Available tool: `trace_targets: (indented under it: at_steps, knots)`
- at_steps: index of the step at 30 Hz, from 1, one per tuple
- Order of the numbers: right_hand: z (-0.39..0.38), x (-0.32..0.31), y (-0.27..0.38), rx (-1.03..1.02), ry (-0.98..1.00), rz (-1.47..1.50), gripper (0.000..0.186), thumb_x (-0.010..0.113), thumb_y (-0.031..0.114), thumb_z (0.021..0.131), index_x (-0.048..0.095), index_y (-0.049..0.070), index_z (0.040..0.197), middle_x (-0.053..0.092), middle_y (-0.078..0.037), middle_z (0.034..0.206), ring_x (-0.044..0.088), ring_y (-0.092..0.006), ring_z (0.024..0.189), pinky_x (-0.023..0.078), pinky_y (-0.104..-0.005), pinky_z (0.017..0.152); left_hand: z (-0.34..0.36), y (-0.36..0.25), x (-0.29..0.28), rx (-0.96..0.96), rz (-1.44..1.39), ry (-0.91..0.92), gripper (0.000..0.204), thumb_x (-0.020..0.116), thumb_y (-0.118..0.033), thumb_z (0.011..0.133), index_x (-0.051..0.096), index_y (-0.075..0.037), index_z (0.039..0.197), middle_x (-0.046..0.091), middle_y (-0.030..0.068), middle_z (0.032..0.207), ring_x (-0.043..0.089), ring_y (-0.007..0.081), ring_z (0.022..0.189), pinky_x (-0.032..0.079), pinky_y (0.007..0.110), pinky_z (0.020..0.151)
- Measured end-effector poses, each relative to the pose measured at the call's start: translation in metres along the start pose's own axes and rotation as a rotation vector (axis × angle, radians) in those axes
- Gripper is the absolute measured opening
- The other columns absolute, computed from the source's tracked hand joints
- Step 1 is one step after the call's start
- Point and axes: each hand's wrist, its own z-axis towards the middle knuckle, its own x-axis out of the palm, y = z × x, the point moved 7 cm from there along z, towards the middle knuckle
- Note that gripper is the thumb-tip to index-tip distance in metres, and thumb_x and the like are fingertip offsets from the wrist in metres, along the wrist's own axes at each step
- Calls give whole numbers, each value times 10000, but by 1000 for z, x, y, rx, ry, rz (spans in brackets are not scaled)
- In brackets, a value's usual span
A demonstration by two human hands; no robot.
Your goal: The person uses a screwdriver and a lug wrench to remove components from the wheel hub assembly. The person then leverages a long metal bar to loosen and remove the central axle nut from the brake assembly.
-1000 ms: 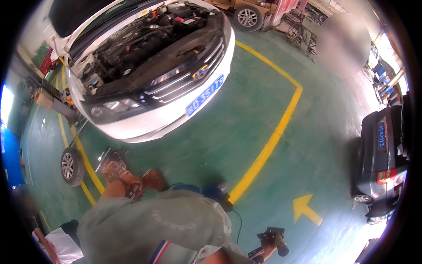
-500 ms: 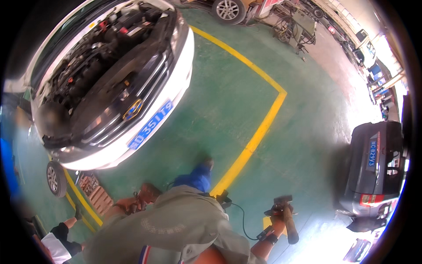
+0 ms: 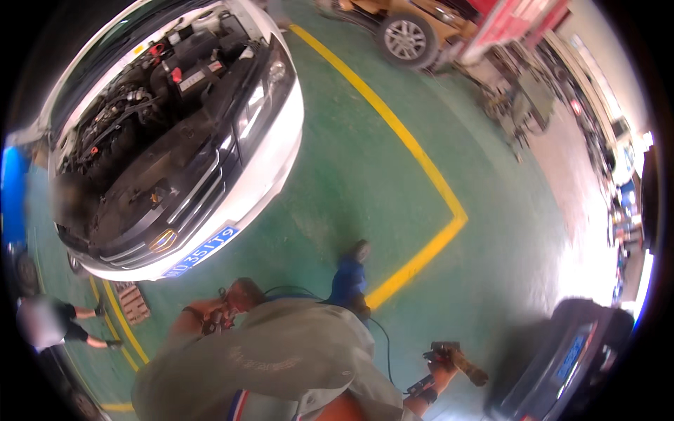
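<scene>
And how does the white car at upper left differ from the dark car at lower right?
The white car is pale-bodied; the dark car is near-black. The white car's engine bay is exposed; the dark car shows none. The white car looks larger in view than the dark car. Both carry blue plates.

Grey-green shirt [image 3: 270, 351], red-white-blue stripe [image 3: 238, 405], blue trousers [image 3: 347, 282], dark wristband [image 3: 421, 387]

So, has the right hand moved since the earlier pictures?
Yes: the right hand now shows nearer to the yellow floor line's corner than in both earlier pictures, though the whole view has shifted too.
</scene>
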Motion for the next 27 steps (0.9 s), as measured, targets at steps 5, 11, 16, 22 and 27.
trace_targets:
  at_steps: [5, 11, 16, 22, 27]
  knots:
    - [215, 57, 78, -9, 71, -100, 123, 575, 170, 926, 561, 125, 1040, 616, -24, 924, 586, -183, 826, 492, -367, 825, -11, -105, 115, -138, 106, 1, 204, 766, -152, 596, 678, -97, 771, 656, 70, 723, 610, 203, 586, 462, 325, 521]
    - [409, 234, 225, -65, 138, -178, 128, 614, 88, 829, 556, 104, 942, 572, -31, 823, 563, -155, 713, 489, -287, 571, -17, -180, 209, -108, -75, 17, 184, 757, -145, 600, 679, -98, 760, 654, 66, 727, 600, 199, 589, 452, 320, 522]
    - [546, 343, 269, 225, -8, -113, 150, 655, 225, 868, 565, 106, 881, 564, -29, 764, 549, -155, 664, 468, -298, 556, 14, -269, 279, -83, -168, 13, 167, 749, -139, 603, 681, -99, 751, 652, 64, 731, 592, 195, 592, 443, 316, 522]
    - [682, 480, 296, 212, 302, -161, 155, 597, 236, 912, 559, 85, 913, 589, -38, 814, 574, -167, 705, 492, -310, 595, 35, -367, 329, -96, -322, -12, 147, 739, -131, 608, 683, -100, 739, 649, 60, 735, 583, 190, 595, 434, 311, 522]
    - [793, 543, 322, 53, 575, -342, 140, 599, 217, 911, 541, 90, 908, 592, -46, 831, 573, -154, 701, 487, -291, 580, 43, -458, 369, -119, -365, -23, 130, 731, -125, 611, 684, -101, 730, 647, 58, 739, 575, 186, 598, 425, 307, 523]
